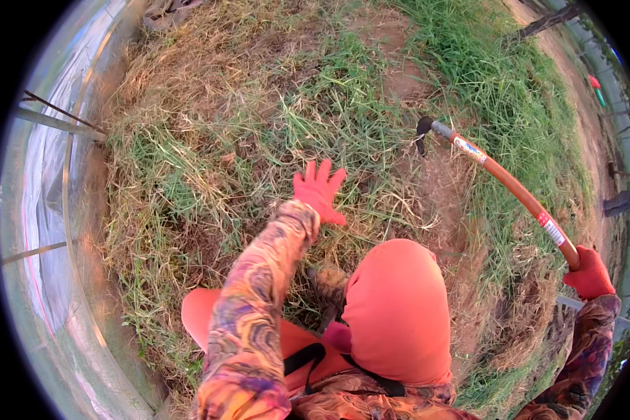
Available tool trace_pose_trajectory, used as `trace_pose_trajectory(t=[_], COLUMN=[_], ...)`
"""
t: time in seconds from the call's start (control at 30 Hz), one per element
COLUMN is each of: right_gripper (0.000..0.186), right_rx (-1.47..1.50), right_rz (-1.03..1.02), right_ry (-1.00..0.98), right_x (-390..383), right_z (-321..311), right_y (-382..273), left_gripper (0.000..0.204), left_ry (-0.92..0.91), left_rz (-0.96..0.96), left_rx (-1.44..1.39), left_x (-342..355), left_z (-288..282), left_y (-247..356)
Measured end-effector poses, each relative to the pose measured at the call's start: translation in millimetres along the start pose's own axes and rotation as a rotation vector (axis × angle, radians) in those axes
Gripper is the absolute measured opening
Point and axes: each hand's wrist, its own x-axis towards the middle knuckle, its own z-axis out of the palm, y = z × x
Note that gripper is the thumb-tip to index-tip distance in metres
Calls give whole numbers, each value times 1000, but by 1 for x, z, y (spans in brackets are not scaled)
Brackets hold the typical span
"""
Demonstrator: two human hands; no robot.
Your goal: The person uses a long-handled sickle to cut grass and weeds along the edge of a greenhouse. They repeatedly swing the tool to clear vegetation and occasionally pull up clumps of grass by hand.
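My left hand [318, 190], in a red glove, reaches forward over the cut grass [259, 161] with its fingers spread and nothing in it. Whether it touches the grass I cannot tell. Off to the right, my gloved right hand [590, 274] is wrapped round the end of the hoe's wooden handle. That hoe [514, 183] slants up and to the left from my fist, with labels along its handle. Its small dark head [423, 133] is at or just above the soil beside the grass. The blade is partly hidden by stems.
My bent knee [399, 311] in orange-red trousers fills the lower middle. Taller green grass [469, 56] grows at the upper right. Bare brown soil [444, 192] runs beside it. Clear plastic sheeting [52, 203] on poles walls the left side. A post [549, 19] leans at the upper right.
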Motion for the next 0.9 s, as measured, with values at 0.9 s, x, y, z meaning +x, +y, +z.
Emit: trace_pose_trajectory(t=[0.9], right_gripper=[23], right_rx=[-175], right_rz=[26], right_ry=[45], right_x=[-12], right_z=[-18], right_y=[-40], left_gripper=[36], left_ry=[-144], left_rz=[-276], left_rx=[218], left_x=[-15], left_z=[48], left_y=[-139])
